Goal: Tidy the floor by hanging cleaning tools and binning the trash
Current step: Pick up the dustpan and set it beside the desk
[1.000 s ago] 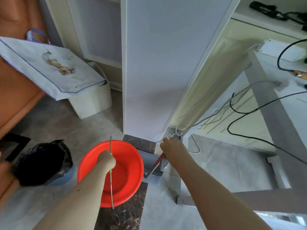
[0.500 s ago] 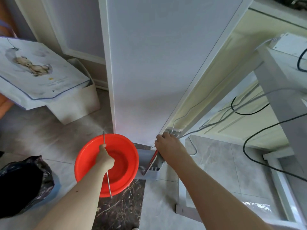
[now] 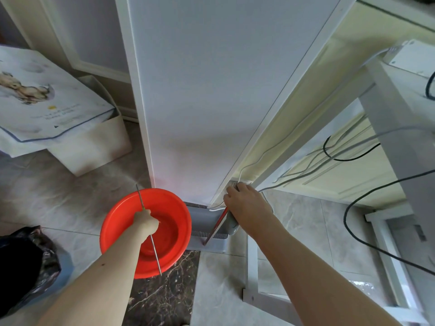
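Note:
My left hand [image 3: 147,223] is closed around a thin metal rod [image 3: 155,256], which stands nearly upright over a red plastic basin [image 3: 175,220] on the floor. My right hand [image 3: 247,208] grips the top of a grey dustpan handle [image 3: 231,227] with a red bar [image 3: 215,228] alongside it. The grey dustpan [image 3: 202,218] with comb teeth rests on the floor against the bottom corner of a tall white panel [image 3: 200,90]. At the lower left stands a bin lined with a black trash bag [image 3: 23,262]. What is on the rod's ends cannot be seen.
A white paper bag [image 3: 47,102] lies on a white box [image 3: 94,144] at the left. Grey and black cables [image 3: 353,198] trail across the floor and wall at the right, beside a white table frame [image 3: 386,109]. A dark marble strip [image 3: 162,297] runs below the basin.
The view has shifted left and closer to the white panel. My right hand has moved up to the panel's bottom corner, still gripping the dustpan handle. My left hand keeps hold of the rod.

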Tool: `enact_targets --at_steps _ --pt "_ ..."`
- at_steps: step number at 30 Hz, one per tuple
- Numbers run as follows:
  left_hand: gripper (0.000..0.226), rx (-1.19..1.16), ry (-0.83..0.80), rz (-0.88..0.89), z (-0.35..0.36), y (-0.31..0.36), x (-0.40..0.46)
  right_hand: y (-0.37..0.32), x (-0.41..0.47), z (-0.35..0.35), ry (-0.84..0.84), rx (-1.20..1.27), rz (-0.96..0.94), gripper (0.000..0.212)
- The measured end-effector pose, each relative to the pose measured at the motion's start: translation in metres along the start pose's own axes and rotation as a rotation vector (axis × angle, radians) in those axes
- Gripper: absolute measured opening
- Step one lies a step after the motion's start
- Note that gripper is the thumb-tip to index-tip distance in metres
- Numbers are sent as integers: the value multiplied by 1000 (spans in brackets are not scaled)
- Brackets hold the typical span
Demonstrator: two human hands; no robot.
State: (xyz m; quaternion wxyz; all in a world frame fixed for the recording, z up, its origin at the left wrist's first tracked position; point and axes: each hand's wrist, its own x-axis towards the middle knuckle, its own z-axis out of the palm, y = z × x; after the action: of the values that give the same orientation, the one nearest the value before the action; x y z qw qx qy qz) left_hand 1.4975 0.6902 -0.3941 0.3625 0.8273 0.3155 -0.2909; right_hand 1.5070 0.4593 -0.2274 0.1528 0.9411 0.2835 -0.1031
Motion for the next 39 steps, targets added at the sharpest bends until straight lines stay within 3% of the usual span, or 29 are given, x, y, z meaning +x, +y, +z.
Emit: enact_targets --at_steps 2,6,18,33,39 --pt "55 39 -24 -1 5 1 3 0 -1 1 60 -9 37 16" --pt "57 96 -41 13 17 3 7 1 -1 15 -28 69 13 25" --pt "58 216 -17 15 25 5 27 4 0 15 24 143 21 25" --pt "71 116 -110 109 38 3 19 -3 -6 23 90 98 19 16" --pt "63 132 -159 122 41 7 6 3 -7 33 23 88 16 37"
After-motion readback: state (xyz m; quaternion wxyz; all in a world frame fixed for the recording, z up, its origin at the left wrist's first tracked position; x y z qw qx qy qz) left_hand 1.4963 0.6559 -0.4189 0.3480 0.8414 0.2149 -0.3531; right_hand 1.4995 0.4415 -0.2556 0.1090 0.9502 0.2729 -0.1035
